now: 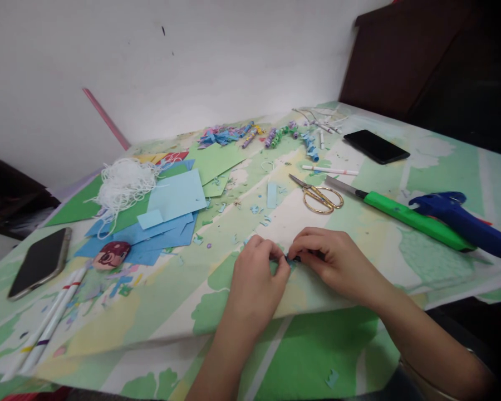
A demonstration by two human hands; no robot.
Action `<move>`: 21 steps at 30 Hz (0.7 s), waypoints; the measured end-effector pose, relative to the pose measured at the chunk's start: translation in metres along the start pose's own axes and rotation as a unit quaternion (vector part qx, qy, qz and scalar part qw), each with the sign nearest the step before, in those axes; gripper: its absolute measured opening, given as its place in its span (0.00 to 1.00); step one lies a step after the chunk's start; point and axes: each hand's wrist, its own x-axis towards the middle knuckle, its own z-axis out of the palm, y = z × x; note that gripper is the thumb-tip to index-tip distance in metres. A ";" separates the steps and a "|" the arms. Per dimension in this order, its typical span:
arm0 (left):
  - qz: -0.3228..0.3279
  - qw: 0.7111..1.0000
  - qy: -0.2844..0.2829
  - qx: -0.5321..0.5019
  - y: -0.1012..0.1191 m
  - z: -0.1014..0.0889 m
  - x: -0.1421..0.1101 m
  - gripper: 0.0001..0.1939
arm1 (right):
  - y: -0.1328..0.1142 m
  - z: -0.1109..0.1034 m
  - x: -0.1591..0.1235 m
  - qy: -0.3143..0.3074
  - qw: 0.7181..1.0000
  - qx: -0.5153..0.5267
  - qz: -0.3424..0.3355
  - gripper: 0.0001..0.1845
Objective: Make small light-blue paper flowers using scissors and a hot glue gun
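Near the table's front edge, my left hand (259, 270) and my right hand (338, 262) face each other with fingertips pinched almost together. Between them shows a small dark piece (297, 258), mostly covered by my fingers, so its kind is hidden. Just beyond my hands lie gold-handled scissors (317, 195), a light blue paper strip (271, 195) and scattered blue paper snippets (256, 209). A green-handled craft knife (413, 217) rests to the right of the scissors, beside a blue glue gun (463, 220).
At left are a heap of white yarn (127, 184), blue paper sheets (177, 195), a phone (42, 262), a round red-and-pink case (111, 255) and white markers (54, 317). Curled paper pieces (281, 135) lie at the back. Another phone (376, 146) is back right, near the wall (234, 61).
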 end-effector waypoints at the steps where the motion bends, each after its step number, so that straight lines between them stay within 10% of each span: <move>1: 0.000 1.000 0.001 0.001 0.000 0.000 0.000 0.04 | 0.000 0.000 0.000 0.002 1.000 0.000 0.001 0.14; 21: 0.032 0.998 0.040 -0.022 -0.005 0.003 -0.005 0.04 | -0.001 -0.001 -0.009 0.036 0.998 0.046 0.024 0.16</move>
